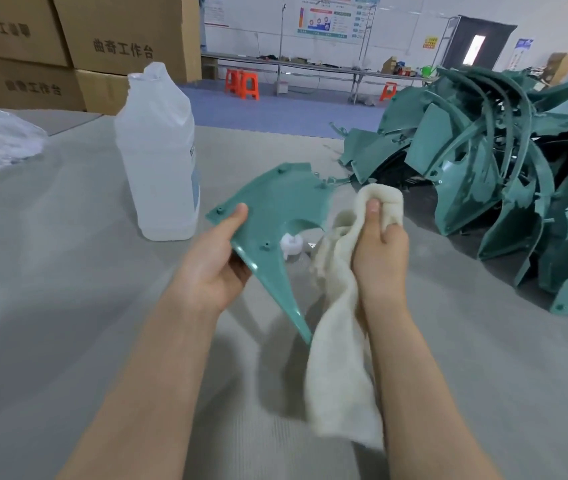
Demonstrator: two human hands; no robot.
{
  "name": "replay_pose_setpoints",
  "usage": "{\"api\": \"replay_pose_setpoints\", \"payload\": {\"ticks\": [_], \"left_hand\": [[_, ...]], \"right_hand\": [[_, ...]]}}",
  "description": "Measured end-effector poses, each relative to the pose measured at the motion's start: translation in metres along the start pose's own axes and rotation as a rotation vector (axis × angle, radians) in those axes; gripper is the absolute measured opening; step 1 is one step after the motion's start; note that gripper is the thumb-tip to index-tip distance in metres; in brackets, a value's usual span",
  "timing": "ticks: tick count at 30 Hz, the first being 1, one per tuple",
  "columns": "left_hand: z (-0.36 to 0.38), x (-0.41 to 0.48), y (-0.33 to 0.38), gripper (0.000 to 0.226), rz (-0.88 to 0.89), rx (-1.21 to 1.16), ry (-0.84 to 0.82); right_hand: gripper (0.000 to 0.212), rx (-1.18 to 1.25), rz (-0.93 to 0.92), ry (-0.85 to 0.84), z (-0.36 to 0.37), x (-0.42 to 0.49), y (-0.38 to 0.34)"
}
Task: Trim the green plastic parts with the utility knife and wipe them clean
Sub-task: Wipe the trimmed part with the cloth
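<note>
**Green part up for wiping**

Held the green plastic part [275,209] clear of the grey table [67,306], between a translucent bottle [157,157] and a heap [500,161] of more green parts. Gripped it at the near left edge with the left hand [213,268], thumb flat on top, fingers curled underneath. Clenched the bunched cloth [338,358] in the right hand [379,251], just beside the part's right edge, loose tail hanging. Judged the part light, thin and stiff, glossy enough to slip under a damp cloth; best taken by the broad edge, away from the long pointed tip aimed back at the body. Noted the bottle close on the left and a small white cap [291,244] on the table under the part. Noted the heap near on the right, jagged ends sticking out. Found open table nearest the body for turning. Saw no utility knife
</note>
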State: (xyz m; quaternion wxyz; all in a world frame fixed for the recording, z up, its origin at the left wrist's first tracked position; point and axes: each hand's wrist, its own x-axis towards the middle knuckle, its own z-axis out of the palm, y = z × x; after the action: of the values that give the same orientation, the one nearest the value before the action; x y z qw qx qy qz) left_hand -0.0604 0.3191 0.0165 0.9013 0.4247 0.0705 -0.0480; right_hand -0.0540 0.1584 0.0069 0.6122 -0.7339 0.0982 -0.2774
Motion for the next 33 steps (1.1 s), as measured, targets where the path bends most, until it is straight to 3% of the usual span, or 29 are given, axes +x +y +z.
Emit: {"api": "replay_pose_setpoints", "payload": {"ticks": [5,7,9,11,14,16,17,20,22,25,28,30,33], "left_hand": [[0.001,0.001,-0.006,0.016,0.003,0.057,-0.002],[0.003,0.001,-0.008,0.016,-0.030,0.101,-0.005],[0.003,0.004,-0.008,0.016,0.016,0.194,-0.001],[-0.005,0.008,-0.006,0.032,0.233,0.483,0.055],[-0.016,0.013,-0.014,0.079,0.687,1.293,0.010],[-0.010,0.009,-0.023,0.081,0.841,1.619,-0.094],[-0.006,0.009,-0.026,0.071,0.893,1.656,-0.112],[-0.006,0.006,-0.021,0.030,0.967,1.520,-0.063],[-0.011,0.004,-0.016,0.026,0.897,1.470,-0.052],[-0.017,0.007,-0.010,0.017,0.896,1.498,0.047],[-0.020,0.010,-0.005,0.022,0.893,1.325,0.245],[-0.020,0.012,-0.006,0.013,0.815,1.130,0.190],[-0.011,0.010,-0.013,0.016,0.589,0.863,-0.044]], "right_hand": [[0.008,0.240,-0.077,-0.423,0.012,-0.019,-0.007],[0.014,0.164,-0.088,-0.318,0.023,-0.020,-0.008],[0.018,0.113,0.022,-0.134,0.019,-0.013,-0.007],[0.026,0.114,0.201,-0.019,0.003,0.000,-0.001],[0.030,0.103,0.378,-0.024,-0.020,0.009,0.006],[0.033,0.035,0.425,-0.143,-0.022,0.008,0.003],[0.033,0.041,0.440,-0.205,-0.020,0.007,0.003],[0.030,0.129,0.451,-0.297,-0.013,0.000,-0.002],[0.030,0.141,0.407,-0.234,-0.013,0.002,-0.002],[0.028,0.351,0.419,-0.020,-0.023,0.010,0.004],[0.027,0.507,0.487,0.235,-0.042,0.017,0.011],[0.028,0.578,0.509,0.286,-0.045,0.016,0.011],[0.043,0.672,0.416,0.160,-0.030,0.010,0.005]]}}
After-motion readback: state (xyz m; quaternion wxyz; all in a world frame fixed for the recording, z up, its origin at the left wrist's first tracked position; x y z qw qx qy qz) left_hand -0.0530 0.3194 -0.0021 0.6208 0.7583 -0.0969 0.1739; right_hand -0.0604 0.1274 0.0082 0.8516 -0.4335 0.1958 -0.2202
